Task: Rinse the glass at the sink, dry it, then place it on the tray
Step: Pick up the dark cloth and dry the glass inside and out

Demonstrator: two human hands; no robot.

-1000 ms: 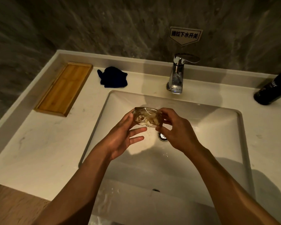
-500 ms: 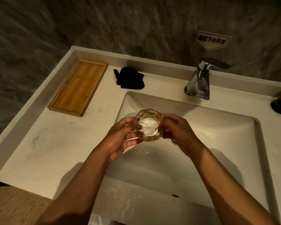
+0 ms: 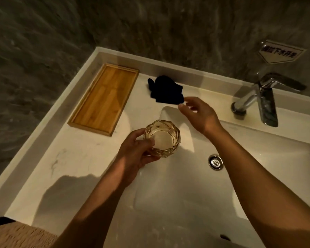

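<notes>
A faceted amber glass [image 3: 162, 137] is upright, mouth up, over the left rim of the white sink [image 3: 258, 176]. My left hand [image 3: 138, 151] grips it from the left side. My right hand [image 3: 198, 114] hovers with spread fingers above the sink's back left corner, holding nothing, its fingertips close to the dark cloth [image 3: 166, 91]. That cloth lies crumpled on the counter behind the sink. The wooden tray [image 3: 105, 98] sits on the counter at the back left with nothing in it.
A chrome faucet [image 3: 261, 99] stands behind the sink at the right, with no water visible. The drain [image 3: 215, 161] lies in the basin's middle. A white sign [image 3: 280, 51] is on the dark stone wall. The pale counter [image 3: 61, 167] stretches to the left.
My right hand has let go of the glass and moved back toward the dark cloth. The left hand alone now holds the glass, shifted left. The view has swung left.
</notes>
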